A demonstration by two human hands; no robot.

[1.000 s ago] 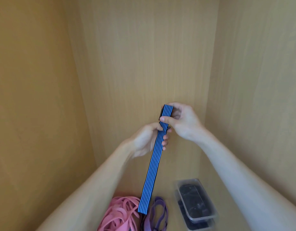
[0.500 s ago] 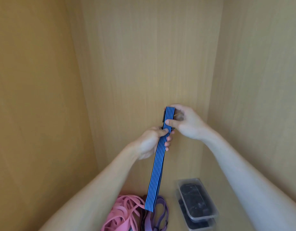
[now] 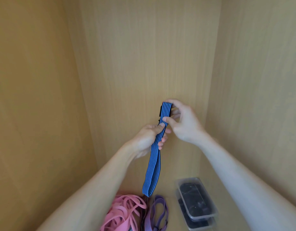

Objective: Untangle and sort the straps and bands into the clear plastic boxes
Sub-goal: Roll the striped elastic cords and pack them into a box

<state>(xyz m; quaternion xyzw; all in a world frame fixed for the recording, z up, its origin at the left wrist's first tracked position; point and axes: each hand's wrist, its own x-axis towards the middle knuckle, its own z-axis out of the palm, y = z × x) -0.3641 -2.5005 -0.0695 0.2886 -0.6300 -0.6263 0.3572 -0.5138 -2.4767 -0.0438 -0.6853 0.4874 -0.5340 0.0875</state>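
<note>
Pink bands (image 3: 125, 212) lie low on the left. Above them the raised left hand (image 3: 147, 139) has its fingers curled round the blue striped strap (image 3: 154, 164), thumb pressing its front. The strap hangs doubled above a purple strap (image 3: 158, 212). The right hand (image 3: 184, 124) has its fingers clamped on the strap's top end. Stacked clear boxes (image 3: 178, 186) sit on the right.

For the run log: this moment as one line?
left hand: grips blue striped strap | right hand: pinches its top end | lower loop: hangs near pink bands
</note>
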